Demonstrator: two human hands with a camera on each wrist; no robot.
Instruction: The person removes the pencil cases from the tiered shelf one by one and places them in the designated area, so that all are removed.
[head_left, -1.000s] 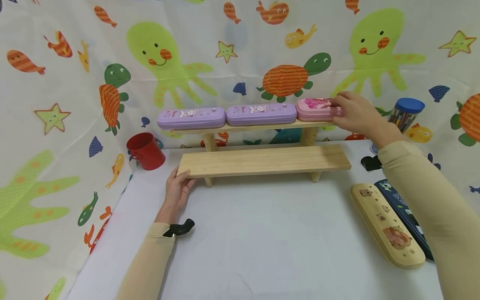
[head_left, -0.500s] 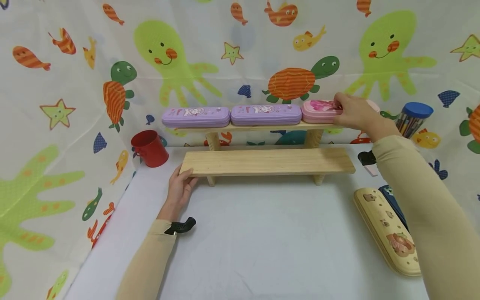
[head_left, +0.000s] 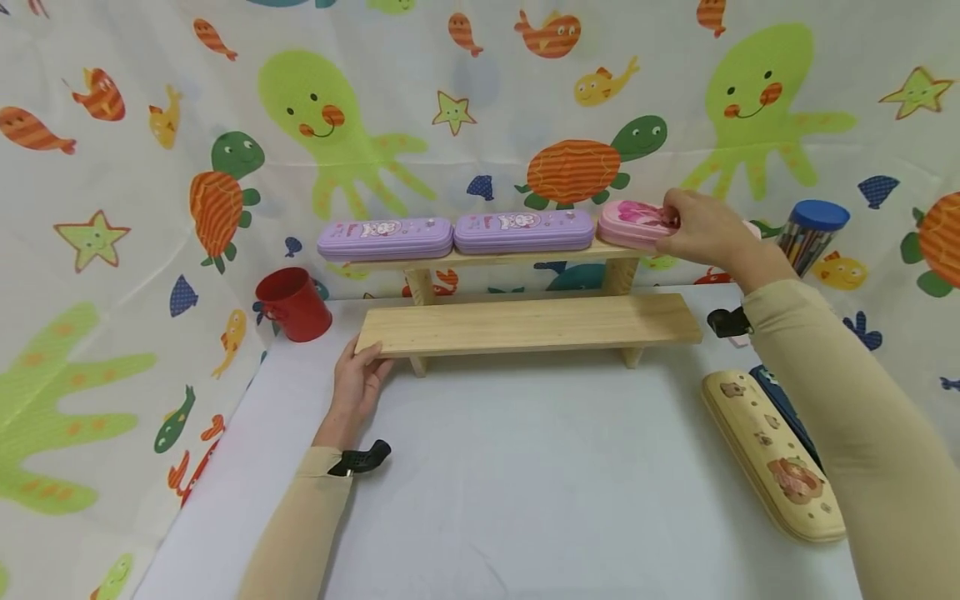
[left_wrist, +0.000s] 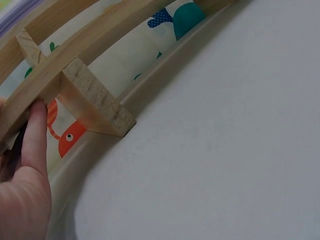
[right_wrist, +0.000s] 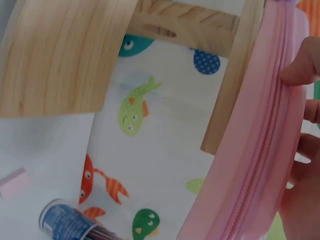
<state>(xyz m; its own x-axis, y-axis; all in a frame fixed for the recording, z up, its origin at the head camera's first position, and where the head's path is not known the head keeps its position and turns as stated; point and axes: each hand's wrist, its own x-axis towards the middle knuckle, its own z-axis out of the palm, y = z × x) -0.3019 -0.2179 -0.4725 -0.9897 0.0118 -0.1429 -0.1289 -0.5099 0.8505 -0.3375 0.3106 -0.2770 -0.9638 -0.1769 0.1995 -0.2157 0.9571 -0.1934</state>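
Observation:
In the head view my right hand holds a pink zipped pencil case at the right end of the two-tier wooden shelf's upper board. The right wrist view shows my thumb on the case's zipped side, with the fingers on its far side. The case lies slightly askew and its right end juts past the board. Two purple pencil cases, one on the left and one in the middle, stand in a row beside it. My left hand grips the left end of the shelf's lower board.
A red mug stands left of the shelf. Behind my right arm is a blue-lidded pen jar. A cream pencil case and a dark blue one lie at the right, partly under the sleeve. A small pink block lies on the table.
My right hand has shifted slightly left along the pink pencil case, which has turned a little askew. The left hand keeps its hold on the shelf.

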